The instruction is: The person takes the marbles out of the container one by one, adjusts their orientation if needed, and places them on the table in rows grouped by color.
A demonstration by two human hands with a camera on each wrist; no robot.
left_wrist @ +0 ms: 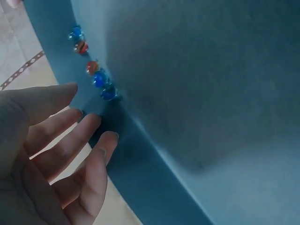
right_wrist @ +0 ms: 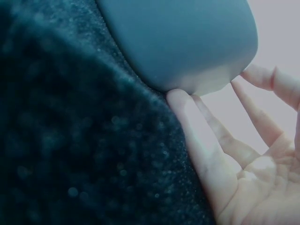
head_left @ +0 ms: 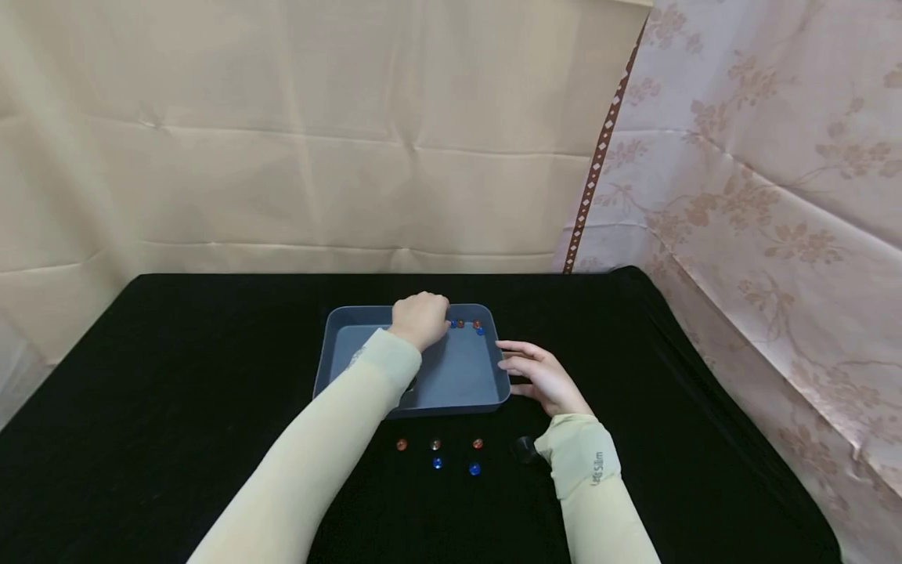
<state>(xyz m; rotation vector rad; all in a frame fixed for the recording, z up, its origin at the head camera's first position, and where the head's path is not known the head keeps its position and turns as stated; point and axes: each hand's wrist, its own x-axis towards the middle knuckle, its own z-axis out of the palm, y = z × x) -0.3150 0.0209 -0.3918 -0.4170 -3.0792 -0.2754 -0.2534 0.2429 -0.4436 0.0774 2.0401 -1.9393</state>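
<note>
A shallow blue-grey tray (head_left: 458, 380) lies on the black cloth. My left hand (head_left: 420, 319) reaches over it to its far wall. In the left wrist view, the loosely bent fingers (left_wrist: 70, 140) overlap that wall, with nothing between them and the thumb. Just beyond the fingertips, several blue and orange glass marbles (left_wrist: 98, 79) line the foot of the wall. My right hand (head_left: 543, 377) is at the tray's right side, palm toward it. The right wrist view has its spread fingertips right at the tray's outer corner (right_wrist: 197, 51).
On the black cloth (head_left: 211, 439) in front of the tray lie several more marbles: orange ones (head_left: 402, 444) and blue ones (head_left: 474, 469). A small black object (head_left: 524, 450) is by the right wrist. Behind the table hangs a cream curtain (head_left: 338, 157); a floral one (head_left: 768, 196) hangs at the right.
</note>
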